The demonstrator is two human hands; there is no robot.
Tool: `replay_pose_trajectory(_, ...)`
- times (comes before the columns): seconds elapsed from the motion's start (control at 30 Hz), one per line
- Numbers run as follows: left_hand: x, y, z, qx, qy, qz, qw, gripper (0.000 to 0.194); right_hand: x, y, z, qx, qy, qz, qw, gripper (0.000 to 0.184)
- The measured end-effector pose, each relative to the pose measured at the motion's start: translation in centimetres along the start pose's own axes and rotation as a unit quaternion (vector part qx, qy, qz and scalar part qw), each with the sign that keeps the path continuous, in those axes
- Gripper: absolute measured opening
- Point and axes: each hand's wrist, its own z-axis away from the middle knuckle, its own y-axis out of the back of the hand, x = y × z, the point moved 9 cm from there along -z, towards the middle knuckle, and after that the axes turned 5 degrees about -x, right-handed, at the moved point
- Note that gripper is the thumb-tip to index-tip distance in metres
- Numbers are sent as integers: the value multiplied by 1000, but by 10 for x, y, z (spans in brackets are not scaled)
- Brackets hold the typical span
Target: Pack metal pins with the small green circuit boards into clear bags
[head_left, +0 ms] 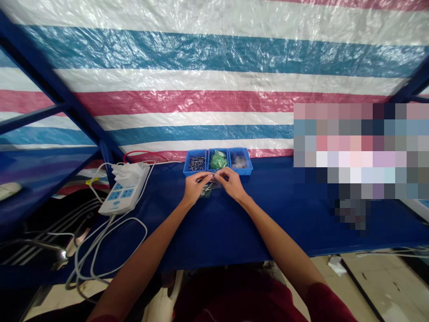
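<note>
My left hand [195,187] and my right hand [232,182] meet just in front of the blue bins, thumbs and fingers pinched together. Between them they hold what looks like a small clear plastic bag [218,184]; the fingers cover part of it. Under my left fingertips, shiny metal pieces and a greenish packet [205,193] show on the blue table [217,232]. Behind my hands stand a bin of dark metal screw-like pieces [196,163], a bin of green packets [218,159] and a bin of clear plastic pieces [239,161].
A white power strip [122,194] with plugs and looping white cables [97,250] lies on the left. Striped plastic sheeting [208,103] hangs behind the table, with a blue metal frame [73,112] at left. A blurred-out area [355,156] covers the right side.
</note>
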Motion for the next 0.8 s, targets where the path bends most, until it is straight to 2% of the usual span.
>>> replay_pose_trajectory(0.23, -3, -3, -1, -21, 30, 41, 998, 29, -3, -1, 0, -8, 9, 36, 999, 24)
replay_pose_trajectory(0.5, 0, 7, -2, 20, 33, 45, 998, 27, 4, -6, 3, -25, -27, 3, 999, 16)
replay_pose_trajectory(0.57, -1, 8, -3, 26, 37, 55, 997, 28, 4, -7, 3, -30, -26, -17, 999, 21)
replay_pose_trajectory(0.7, -6, 9, -3, 27, 56, 93, 994, 34, -3, -6, 3, -37, -5, -27, 999, 44)
replay_pose_trajectory(0.8, -12, 3, -3, 5, 74, 121, 990, 40, -10, -4, 4, -28, 14, 23, 999, 36)
